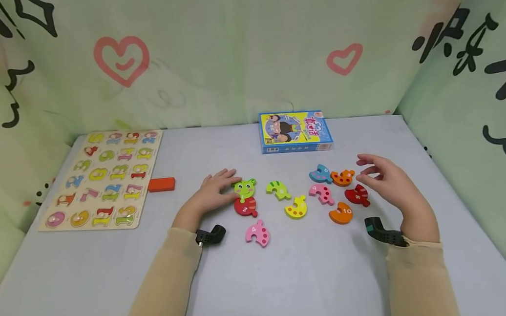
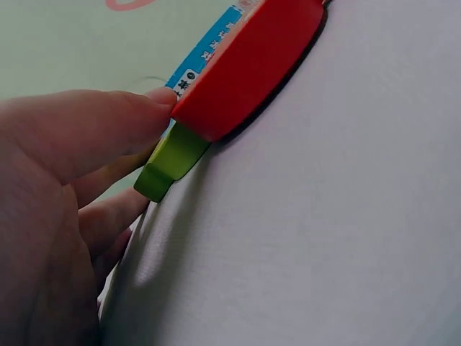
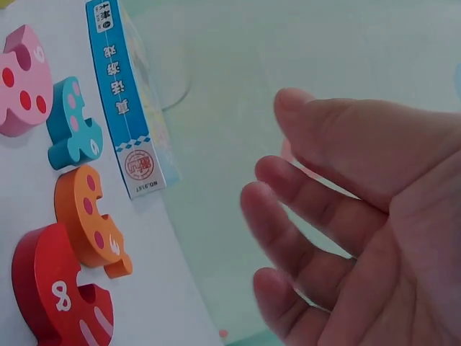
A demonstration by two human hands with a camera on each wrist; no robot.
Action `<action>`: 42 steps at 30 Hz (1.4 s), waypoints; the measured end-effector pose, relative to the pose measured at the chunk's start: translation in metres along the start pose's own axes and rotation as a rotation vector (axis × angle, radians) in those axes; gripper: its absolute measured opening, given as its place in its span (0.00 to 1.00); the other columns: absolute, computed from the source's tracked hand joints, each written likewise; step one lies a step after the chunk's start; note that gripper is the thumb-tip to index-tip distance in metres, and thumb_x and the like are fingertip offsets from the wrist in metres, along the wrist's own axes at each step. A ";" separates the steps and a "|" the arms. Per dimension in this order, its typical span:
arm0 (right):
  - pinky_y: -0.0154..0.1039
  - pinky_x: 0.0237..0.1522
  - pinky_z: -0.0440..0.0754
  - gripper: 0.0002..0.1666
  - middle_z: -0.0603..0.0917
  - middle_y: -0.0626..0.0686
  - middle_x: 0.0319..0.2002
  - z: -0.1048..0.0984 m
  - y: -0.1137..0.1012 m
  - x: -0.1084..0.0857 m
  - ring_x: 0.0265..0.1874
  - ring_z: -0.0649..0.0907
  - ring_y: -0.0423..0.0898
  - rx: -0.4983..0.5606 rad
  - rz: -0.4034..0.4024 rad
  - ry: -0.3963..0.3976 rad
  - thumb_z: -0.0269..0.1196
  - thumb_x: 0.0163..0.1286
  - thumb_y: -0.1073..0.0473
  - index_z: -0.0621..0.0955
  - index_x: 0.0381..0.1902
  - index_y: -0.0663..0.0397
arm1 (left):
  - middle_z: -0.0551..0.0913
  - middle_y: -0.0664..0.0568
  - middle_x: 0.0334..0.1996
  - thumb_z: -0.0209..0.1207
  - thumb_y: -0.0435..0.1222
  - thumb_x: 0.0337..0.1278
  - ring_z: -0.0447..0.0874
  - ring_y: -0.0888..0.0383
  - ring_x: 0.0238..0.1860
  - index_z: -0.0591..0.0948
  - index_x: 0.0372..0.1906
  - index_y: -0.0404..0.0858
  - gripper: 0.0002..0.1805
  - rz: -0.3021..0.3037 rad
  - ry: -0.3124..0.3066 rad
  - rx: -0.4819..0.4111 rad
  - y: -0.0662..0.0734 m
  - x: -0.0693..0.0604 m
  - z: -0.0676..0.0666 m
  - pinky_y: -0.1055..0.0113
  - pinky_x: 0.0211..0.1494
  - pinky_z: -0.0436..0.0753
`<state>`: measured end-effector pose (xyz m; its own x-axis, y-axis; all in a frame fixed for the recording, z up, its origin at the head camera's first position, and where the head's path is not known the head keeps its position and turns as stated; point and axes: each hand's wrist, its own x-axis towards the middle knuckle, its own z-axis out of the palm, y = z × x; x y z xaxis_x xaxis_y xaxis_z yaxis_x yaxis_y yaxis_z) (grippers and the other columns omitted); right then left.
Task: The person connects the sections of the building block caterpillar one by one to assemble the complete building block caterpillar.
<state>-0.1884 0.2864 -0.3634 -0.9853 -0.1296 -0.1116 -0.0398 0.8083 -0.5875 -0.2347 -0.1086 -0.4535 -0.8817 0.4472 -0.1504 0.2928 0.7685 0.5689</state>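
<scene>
The left hand [image 1: 212,194] rests beside a green frog-faced piece [image 1: 244,189], its thumb and fingertips at the piece's left edge. Directly below, touching that piece, lies a red piece [image 1: 245,207]. In the left wrist view the thumb touches the red piece [image 2: 252,68], and fingers lie by the green piece [image 2: 173,160]. The right hand [image 1: 388,184] hovers with bent, parted fingers and nothing between them, near a red piece numbered 8 [image 1: 357,195] and an orange piece [image 1: 342,177]. In the right wrist view the hand [image 3: 360,209] is right of the red piece [image 3: 61,288].
More curved pieces lie mid-table: green [image 1: 278,190], yellow [image 1: 296,208], blue [image 1: 320,174], pink [image 1: 321,193], orange [image 1: 341,213] and pink [image 1: 258,233]. A blue box [image 1: 295,131] stands at the back. A number board [image 1: 105,180] and a red-orange block [image 1: 161,185] are at the left.
</scene>
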 end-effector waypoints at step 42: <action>0.68 0.59 0.56 0.40 0.53 0.64 0.68 0.047 0.048 0.038 0.65 0.50 0.66 0.029 0.090 -0.122 0.58 0.63 0.46 0.58 0.68 0.50 | 0.57 0.52 0.70 0.53 0.49 0.55 0.44 0.52 0.72 0.68 0.64 0.49 0.29 0.004 -0.006 -0.028 0.000 -0.002 -0.001 0.46 0.71 0.39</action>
<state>-0.2196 0.2932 -0.4330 -0.9570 -0.1273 -0.2606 0.0547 0.8030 -0.5934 -0.2335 -0.1095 -0.4527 -0.8784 0.4528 -0.1528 0.2857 0.7539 0.5916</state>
